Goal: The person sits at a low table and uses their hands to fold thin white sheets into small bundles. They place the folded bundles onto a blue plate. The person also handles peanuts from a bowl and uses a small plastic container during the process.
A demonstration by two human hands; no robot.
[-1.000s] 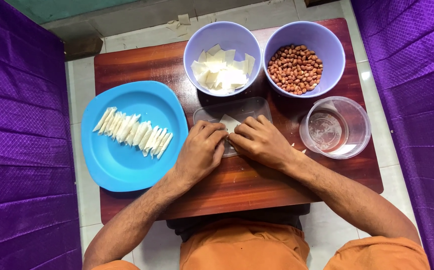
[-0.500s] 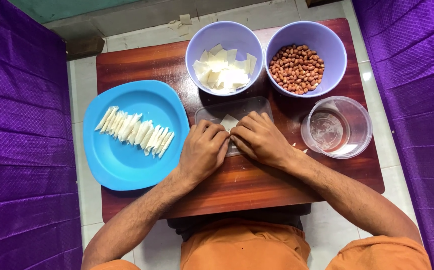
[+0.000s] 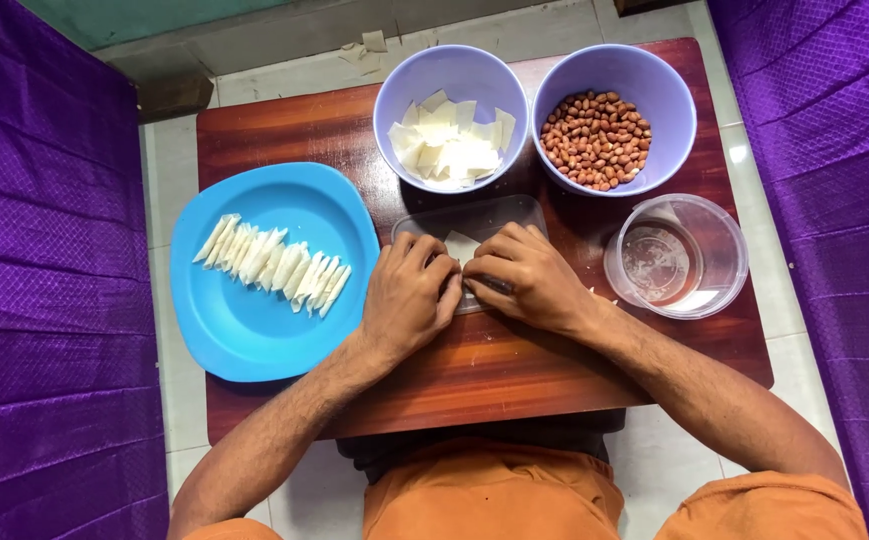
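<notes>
1. Both hands, left hand (image 3: 409, 300) and right hand (image 3: 519, 278), pinch a white wrapper (image 3: 460, 246), fingers curled, knuckles up.
2. Wrapper lies on a clear lid (image 3: 469, 218).
3. Just beyond the lid: wrapper bowl (image 3: 394, 95) and peanut bowl (image 3: 669, 85).

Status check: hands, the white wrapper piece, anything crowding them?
Left hand and right hand both pinching white wrapper piece over clear tray. Blue plate of folded pieces left, clear water container right, neither touching.

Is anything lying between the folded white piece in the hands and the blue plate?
Nothing visible: only bare wooden table lies between the white piece, held by the left hand and right hand, and the blue plate.
</notes>
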